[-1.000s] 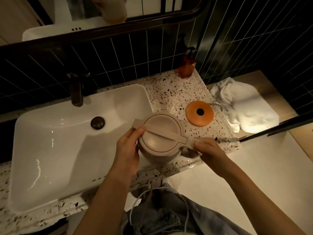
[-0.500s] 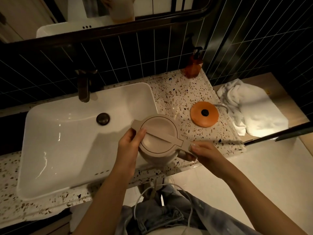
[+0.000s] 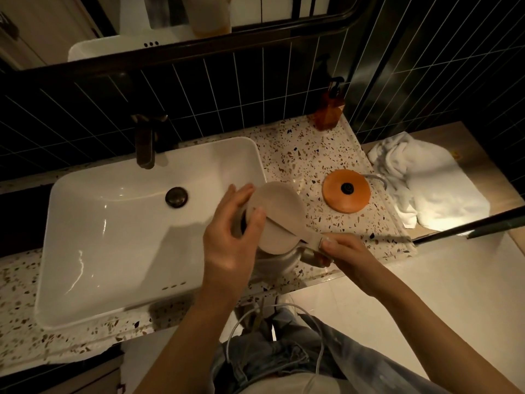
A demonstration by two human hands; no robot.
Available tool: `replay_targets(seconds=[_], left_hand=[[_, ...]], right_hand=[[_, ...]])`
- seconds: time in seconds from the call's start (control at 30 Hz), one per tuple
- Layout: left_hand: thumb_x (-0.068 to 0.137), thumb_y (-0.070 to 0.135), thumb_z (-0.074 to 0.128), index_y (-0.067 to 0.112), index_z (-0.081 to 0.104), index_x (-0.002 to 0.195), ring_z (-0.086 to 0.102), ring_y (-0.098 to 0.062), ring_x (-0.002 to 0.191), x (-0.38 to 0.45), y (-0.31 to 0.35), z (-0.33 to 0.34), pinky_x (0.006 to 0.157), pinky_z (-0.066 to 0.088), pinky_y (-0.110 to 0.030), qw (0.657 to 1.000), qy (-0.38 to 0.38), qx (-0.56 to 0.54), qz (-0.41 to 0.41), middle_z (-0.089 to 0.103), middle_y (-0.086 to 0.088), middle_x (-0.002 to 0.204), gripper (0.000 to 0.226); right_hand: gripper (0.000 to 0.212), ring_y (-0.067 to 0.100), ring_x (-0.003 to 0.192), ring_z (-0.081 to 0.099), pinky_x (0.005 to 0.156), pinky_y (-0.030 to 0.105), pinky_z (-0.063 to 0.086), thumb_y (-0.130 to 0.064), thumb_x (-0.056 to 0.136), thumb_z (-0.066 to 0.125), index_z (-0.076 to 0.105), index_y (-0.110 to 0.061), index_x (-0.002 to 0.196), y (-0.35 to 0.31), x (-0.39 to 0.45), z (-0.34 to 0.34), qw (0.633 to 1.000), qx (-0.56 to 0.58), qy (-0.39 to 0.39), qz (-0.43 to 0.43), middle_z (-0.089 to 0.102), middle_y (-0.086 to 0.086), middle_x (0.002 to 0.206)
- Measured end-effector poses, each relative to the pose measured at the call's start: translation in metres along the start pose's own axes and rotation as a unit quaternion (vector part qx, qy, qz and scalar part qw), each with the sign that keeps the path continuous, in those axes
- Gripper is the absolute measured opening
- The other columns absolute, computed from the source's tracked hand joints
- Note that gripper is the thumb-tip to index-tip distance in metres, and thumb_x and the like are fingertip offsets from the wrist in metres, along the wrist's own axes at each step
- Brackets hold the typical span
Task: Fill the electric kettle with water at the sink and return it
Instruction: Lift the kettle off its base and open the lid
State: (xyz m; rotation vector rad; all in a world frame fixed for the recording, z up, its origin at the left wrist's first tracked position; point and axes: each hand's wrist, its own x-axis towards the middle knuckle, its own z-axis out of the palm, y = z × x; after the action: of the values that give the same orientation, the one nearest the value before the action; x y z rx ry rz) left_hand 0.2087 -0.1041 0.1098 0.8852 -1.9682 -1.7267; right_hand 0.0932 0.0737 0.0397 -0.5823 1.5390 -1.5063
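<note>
A beige electric kettle (image 3: 277, 260) stands on the speckled counter at the sink's right rim. Its round lid (image 3: 279, 217) is tilted up on the hinge, with a dark gap showing on its left side. My left hand (image 3: 233, 234) grips the lid's left edge with thumb and fingers. My right hand (image 3: 345, 255) is closed around the kettle's handle. The white sink (image 3: 113, 240) lies to the left, with a dark faucet (image 3: 146, 143) at its back and a round drain plug (image 3: 176, 197). The orange kettle base (image 3: 346, 191) sits on the counter to the right.
An amber soap dispenser (image 3: 329, 109) stands at the counter's back right corner. A crumpled white towel (image 3: 426, 180) lies on a wooden surface beyond the counter. A dark rail (image 3: 468, 228) crosses on the right. Dark tiled wall and a mirror rise behind the sink.
The lid was flat and closed on the kettle; now my left hand has lifted its left edge, tilting it open. My right hand keeps its hold on the handle.
</note>
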Motion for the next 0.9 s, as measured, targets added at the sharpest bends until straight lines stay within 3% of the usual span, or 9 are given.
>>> replay_targets(seconds=[0.13, 0.23, 0.37, 0.43, 0.6, 0.67, 0.73, 0.8, 0.9], left_hand=[[0.089, 0.015, 0.065, 0.028, 0.058, 0.124, 0.062, 0.006, 0.104, -0.01, 0.005, 0.015, 0.076, 0.052, -0.011, 0.999, 0.011, -0.031, 0.01, 0.065, 0.01, 0.114, 0.037], [0.089, 0.014, 0.066, 0.028, 0.054, 0.133, 0.061, 0.001, 0.112, -0.019, 0.008, 0.023, 0.083, 0.056, -0.018, 0.998, 0.037, -0.003, 0.05, 0.064, 0.008, 0.124, 0.048], [0.089, 0.019, 0.064, 0.025, 0.047, 0.137, 0.06, 0.006, 0.113, -0.027, 0.012, 0.036, 0.088, 0.057, -0.028, 0.985, 0.01, 0.055, 0.164, 0.054, 0.029, 0.123, 0.052], [0.089, 0.022, 0.063, 0.02, 0.046, 0.139, 0.06, 0.002, 0.116, -0.028, 0.013, 0.04, 0.086, 0.059, -0.032, 0.982, -0.007, 0.049, 0.18, 0.052, 0.028, 0.125, 0.053], [0.092, 0.052, 0.047, 0.028, 0.05, 0.134, 0.059, -0.005, 0.121, -0.022, 0.009, 0.03, 0.088, 0.056, -0.027, 0.99, -0.052, -0.031, 0.131, 0.058, 0.01, 0.134, 0.048], [0.095, 0.047, 0.044, 0.024, 0.051, 0.134, 0.055, -0.007, 0.126, -0.011, -0.003, 0.02, 0.096, 0.051, -0.025, 0.992, -0.014, -0.024, 0.122, 0.057, 0.003, 0.137, 0.045], [0.097, 0.027, 0.051, 0.024, 0.051, 0.135, 0.042, -0.002, 0.136, 0.001, -0.02, 0.009, 0.11, 0.039, -0.027, 0.993, 0.037, 0.029, 0.112, 0.051, 0.012, 0.142, 0.038], [0.095, 0.017, 0.058, 0.028, 0.05, 0.136, 0.035, 0.001, 0.139, 0.012, -0.036, 0.002, 0.117, 0.03, -0.028, 0.994, 0.072, 0.062, 0.064, 0.046, 0.016, 0.145, 0.044], [0.094, 0.026, 0.06, 0.032, 0.04, 0.146, 0.034, -0.004, 0.137, 0.018, -0.043, 0.0, 0.113, 0.031, -0.029, 0.995, 0.066, 0.022, -0.067, 0.04, 0.015, 0.15, 0.056]], right_hand=[[0.032, 0.01, 0.064, 0.047, 0.064, 0.02, 0.039, -0.044, 0.084, 0.05, 0.064, -0.026, 0.061, 0.003, -0.001, 0.0, 1.0, -0.011, 0.008, 0.004, 0.053, -0.003, 0.065], [0.034, 0.016, 0.064, 0.046, 0.065, 0.025, 0.038, -0.049, 0.084, 0.053, 0.061, -0.026, 0.061, 0.003, -0.002, 0.001, 1.0, -0.025, 0.011, 0.001, 0.051, 0.003, 0.067], [0.034, 0.021, 0.065, 0.044, 0.067, 0.032, 0.036, -0.042, 0.088, 0.049, 0.059, -0.019, 0.065, 0.0, -0.002, 0.002, 1.0, -0.026, 0.007, 0.0, 0.049, 0.006, 0.068], [0.034, 0.022, 0.065, 0.044, 0.068, 0.035, 0.037, -0.043, 0.089, 0.05, 0.06, -0.021, 0.064, 0.001, -0.001, 0.001, 1.0, -0.027, 0.014, -0.003, 0.051, 0.005, 0.066], [0.042, 0.026, 0.064, 0.043, 0.067, 0.035, 0.034, -0.053, 0.083, 0.053, 0.062, -0.022, 0.057, 0.002, -0.002, 0.001, 0.998, -0.038, 0.048, 0.0, 0.048, 0.014, 0.063], [0.043, 0.02, 0.063, 0.047, 0.066, 0.033, 0.036, -0.056, 0.081, 0.054, 0.064, -0.023, 0.056, 0.002, -0.002, 0.001, 0.998, -0.035, 0.06, 0.005, 0.053, 0.006, 0.061], [0.046, 0.022, 0.065, 0.049, 0.069, 0.037, 0.037, -0.058, 0.08, 0.054, 0.068, -0.02, 0.058, 0.002, -0.001, 0.001, 0.996, -0.029, 0.078, 0.012, 0.058, 0.005, 0.061], [0.063, 0.031, 0.068, 0.049, 0.072, 0.042, 0.038, -0.066, 0.077, 0.056, 0.066, -0.005, 0.064, 0.004, -0.001, 0.001, 0.995, -0.029, 0.096, 0.008, 0.057, 0.02, 0.065], [0.077, 0.048, 0.072, 0.053, 0.075, 0.044, 0.042, -0.073, 0.072, 0.058, 0.061, 0.004, 0.07, 0.004, 0.0, 0.001, 0.993, -0.032, 0.111, 0.012, 0.058, 0.029, 0.073]])
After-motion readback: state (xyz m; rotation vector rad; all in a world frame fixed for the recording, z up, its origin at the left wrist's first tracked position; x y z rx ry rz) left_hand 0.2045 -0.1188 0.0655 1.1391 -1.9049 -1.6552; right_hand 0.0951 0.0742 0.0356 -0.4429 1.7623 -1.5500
